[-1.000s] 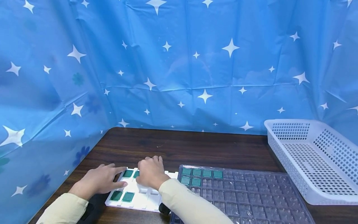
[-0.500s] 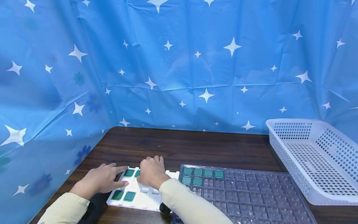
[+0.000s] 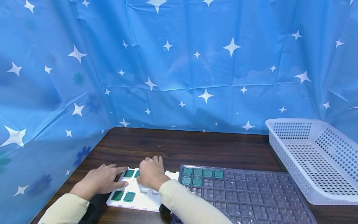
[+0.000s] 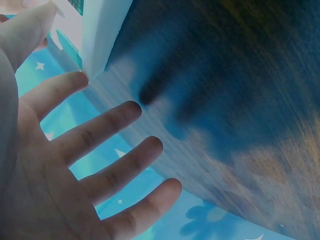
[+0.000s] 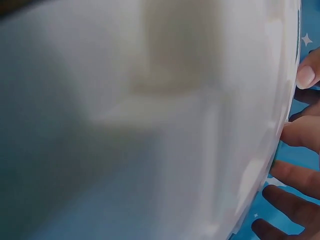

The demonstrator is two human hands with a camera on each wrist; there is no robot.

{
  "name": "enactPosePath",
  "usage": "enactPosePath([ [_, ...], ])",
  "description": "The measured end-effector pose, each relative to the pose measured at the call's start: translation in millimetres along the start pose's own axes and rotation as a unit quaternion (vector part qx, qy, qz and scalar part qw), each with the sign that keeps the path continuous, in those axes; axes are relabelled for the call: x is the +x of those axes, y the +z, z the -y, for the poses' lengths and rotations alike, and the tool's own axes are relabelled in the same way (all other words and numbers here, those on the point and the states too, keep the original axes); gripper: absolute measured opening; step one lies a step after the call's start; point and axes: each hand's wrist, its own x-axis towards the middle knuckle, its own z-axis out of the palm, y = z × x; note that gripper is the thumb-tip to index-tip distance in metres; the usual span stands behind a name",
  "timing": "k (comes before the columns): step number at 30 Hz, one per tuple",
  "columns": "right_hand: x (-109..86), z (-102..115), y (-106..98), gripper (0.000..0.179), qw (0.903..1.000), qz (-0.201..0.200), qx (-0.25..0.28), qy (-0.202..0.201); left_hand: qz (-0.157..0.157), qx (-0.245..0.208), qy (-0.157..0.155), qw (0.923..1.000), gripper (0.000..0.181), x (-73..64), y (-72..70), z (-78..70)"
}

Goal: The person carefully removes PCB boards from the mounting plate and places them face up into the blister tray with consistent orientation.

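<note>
A white tray (image 3: 142, 203) with square pockets lies on the table under both hands, bearing several small green square chips (image 3: 129, 196). At its left end rests my left hand (image 3: 98, 180), thumb over the tray and forefinger at the far left corner. In the left wrist view, the fingers (image 4: 115, 120) of that hand are straight and spread, with the forefinger tip at the tray's edge. My right hand (image 3: 152, 174) is over the middle of the tray, its back to the head camera. Whatever its fingertips touch or hold is hidden, and the right wrist view is mostly blurred tray.
Right of the white tray lies a clear plastic tray (image 3: 243, 194) of many pockets, with green chips in several at its far left corner. A white perforated basket (image 3: 291, 177) stands at the right. A blue star-patterned curtain (image 3: 179, 62) hangs behind the dark wooden table (image 3: 195, 146).
</note>
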Motion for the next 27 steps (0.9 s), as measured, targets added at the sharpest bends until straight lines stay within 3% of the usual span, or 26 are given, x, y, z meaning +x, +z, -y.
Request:
enactPosePath([
  [27, -10.0, -8, -12, 0.022, 0.9995, -0.008, 0.0, -0.03, 0.016, -0.009, 0.0, 0.9998, 0.081, 1.8, -0.2, 2.1],
])
